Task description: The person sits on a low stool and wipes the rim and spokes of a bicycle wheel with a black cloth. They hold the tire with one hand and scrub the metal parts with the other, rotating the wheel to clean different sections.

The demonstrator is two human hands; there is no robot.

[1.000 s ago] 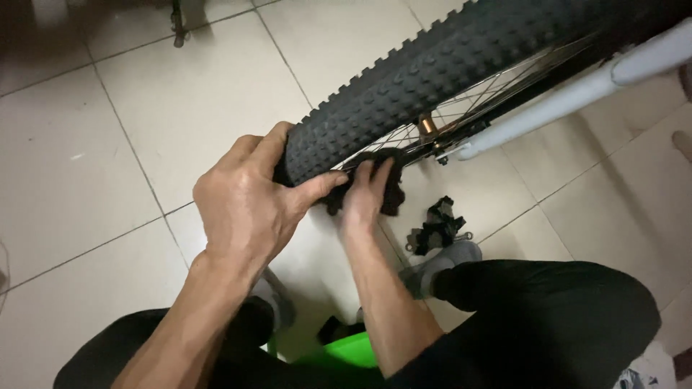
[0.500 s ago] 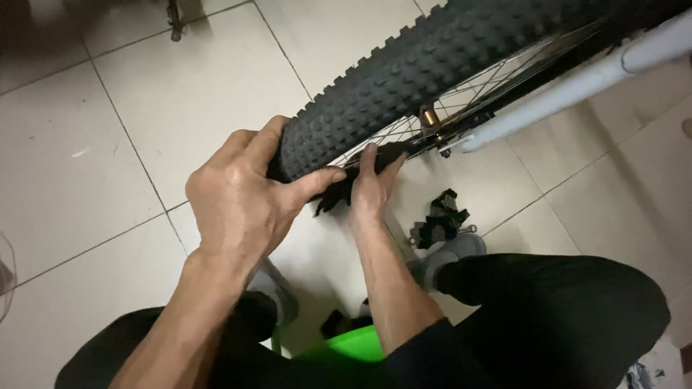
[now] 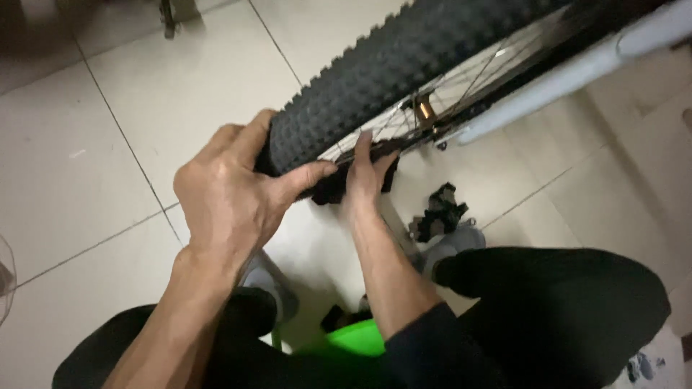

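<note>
A black knobby bicycle tyre point(image 3: 404, 65) runs from the middle to the top right, with silver spokes point(image 3: 461, 86) and a rim behind it. My left hand point(image 3: 231, 194) wraps over the tyre's near end, thumb pressed against its sidewall. My right hand point(image 3: 366, 176) reaches up beside the rim, its fingers on a black rubber piece point(image 3: 339, 186) that hangs at the tyre's lower edge. A pale bicycle frame tube point(image 3: 577, 68) crosses at the upper right.
White floor tiles point(image 3: 108, 144) lie all around. A small heap of black parts point(image 3: 440, 212) rests on the floor by my grey shoe point(image 3: 454, 241). A bright green object point(image 3: 353, 338) sits between my black-trousered knees. A metal stand foot point(image 3: 169, 18) shows at the top.
Both hands have stayed on the tyre while the view drifted slightly. My right fingers have slid a little higher along the rim.
</note>
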